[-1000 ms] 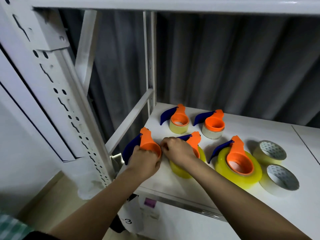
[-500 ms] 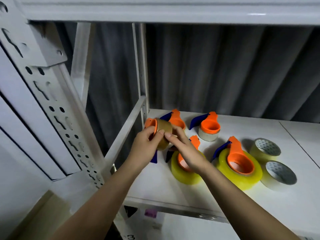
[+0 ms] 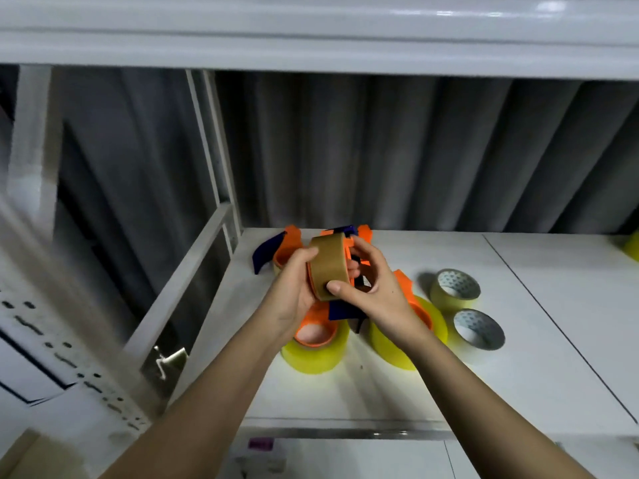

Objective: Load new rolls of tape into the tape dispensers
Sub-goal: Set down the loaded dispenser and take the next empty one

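Both hands hold an orange and blue tape dispenser (image 3: 350,252) in the air above the shelf, with a brown tape roll (image 3: 327,266) on it. My left hand (image 3: 294,295) grips the roll from the left, thumb on top. My right hand (image 3: 371,288) holds it from the right, thumb pressed on the roll's near face. Below them lie two dispensers loaded with fat yellow rolls (image 3: 316,354) (image 3: 428,326). Another orange and blue dispenser (image 3: 276,247) lies behind my left hand. Two loose yellowish rolls (image 3: 454,290) (image 3: 479,328) lie flat to the right.
Everything rests on a white shelf board (image 3: 518,375) with a metal front edge. A white upright post and diagonal rail (image 3: 193,267) stand at the left. A grey pleated curtain hangs behind, and the shelf above (image 3: 311,32) is close overhead. Another yellow roll (image 3: 633,248) shows at the far right edge.
Both hands lifted the dispenser with the brown roll off the shelf's left front and brought it up and rightwards. The camera view also shifted to the right.
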A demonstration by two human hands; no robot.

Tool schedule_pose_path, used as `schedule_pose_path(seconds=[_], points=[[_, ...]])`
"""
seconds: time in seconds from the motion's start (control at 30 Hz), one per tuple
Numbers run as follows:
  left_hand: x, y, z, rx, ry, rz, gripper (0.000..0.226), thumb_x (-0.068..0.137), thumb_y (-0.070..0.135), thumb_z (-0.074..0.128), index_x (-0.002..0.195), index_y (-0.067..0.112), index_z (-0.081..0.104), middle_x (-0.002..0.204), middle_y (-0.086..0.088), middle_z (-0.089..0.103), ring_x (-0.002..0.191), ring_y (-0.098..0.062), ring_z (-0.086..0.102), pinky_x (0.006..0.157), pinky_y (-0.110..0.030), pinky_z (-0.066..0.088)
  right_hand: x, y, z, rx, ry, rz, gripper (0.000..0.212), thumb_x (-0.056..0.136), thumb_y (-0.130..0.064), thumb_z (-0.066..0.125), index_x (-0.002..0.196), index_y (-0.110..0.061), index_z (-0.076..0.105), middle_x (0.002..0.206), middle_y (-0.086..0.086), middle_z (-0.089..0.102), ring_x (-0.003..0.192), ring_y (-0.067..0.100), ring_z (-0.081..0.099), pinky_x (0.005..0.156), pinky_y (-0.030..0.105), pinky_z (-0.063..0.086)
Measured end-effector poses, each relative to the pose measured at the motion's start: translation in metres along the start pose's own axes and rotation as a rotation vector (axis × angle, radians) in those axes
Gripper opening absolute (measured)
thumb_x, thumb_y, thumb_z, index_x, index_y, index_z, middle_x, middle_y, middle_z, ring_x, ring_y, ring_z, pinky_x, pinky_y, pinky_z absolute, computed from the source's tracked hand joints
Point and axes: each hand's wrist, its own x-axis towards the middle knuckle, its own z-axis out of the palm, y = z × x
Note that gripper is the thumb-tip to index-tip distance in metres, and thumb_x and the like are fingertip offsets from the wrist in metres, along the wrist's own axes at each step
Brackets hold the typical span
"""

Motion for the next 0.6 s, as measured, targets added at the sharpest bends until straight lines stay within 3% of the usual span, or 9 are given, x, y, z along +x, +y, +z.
schedule_pose_path(seconds=[0.1,0.2,0.37,0.5,0.6], points=[[0.010,-0.011,0.025,0.002,0.059,-0.009,0.061,0.100,0.044,0.029,0.081,0.011,0.077,0.073,-0.014,0.070,0.063,-0.023,0.068,0.067,-0.031,0.057,-0.007,0.002,-0.022,-0.052,-0.001,-0.017,0.085,0.066,-0.040,0.078,0.141,-0.028,0.038,0.133,-0.004,0.053,0.118,0.007,0.055,0.089,0.014,0.047],[0.014,-0.029,0.050,0.059,0.172,0.024,0.063,0.098,0.044,0.035,0.058,0.016,0.076,0.061,-0.006,0.069,0.057,-0.019,0.066,0.064,-0.028,0.054,-0.013,0.002,-0.040,-0.033,-0.060,-0.027,0.085,0.067,-0.039,0.075,0.142,-0.032,0.033,0.137,-0.005,0.048,0.121,0.003,0.052,0.094,0.018,0.046],[0.017,-0.047,0.067,0.092,0.152,0.111,0.060,0.100,0.040,0.027,0.072,0.009,0.069,0.058,-0.008,0.063,0.056,-0.020,0.062,0.058,-0.026,0.053,-0.014,-0.001,-0.060,-0.080,-0.039,-0.052,0.082,0.073,-0.036,0.081,0.137,-0.043,0.031,0.133,-0.022,0.045,0.122,-0.005,0.048,0.100,0.023,0.046],[0.017,-0.048,0.070,0.087,0.121,0.129,0.065,0.101,0.033,0.023,0.066,0.019,0.077,0.070,-0.007,0.068,0.065,-0.017,0.065,0.064,-0.027,0.055,-0.014,0.002,-0.065,-0.073,0.016,-0.088,0.076,0.075,-0.025,0.080,0.135,-0.043,0.037,0.122,-0.029,0.054,0.116,-0.001,0.055,0.095,0.022,0.049],[0.020,-0.044,0.067,0.111,0.136,0.108,0.061,0.101,0.033,0.025,0.073,0.020,0.078,0.079,-0.010,0.070,0.074,-0.020,0.068,0.069,-0.029,0.056,-0.013,0.007,-0.060,-0.062,0.059,-0.112,0.074,0.075,-0.032,0.079,0.136,-0.045,0.039,0.126,-0.026,0.054,0.117,0.000,0.054,0.095,0.026,0.051]])
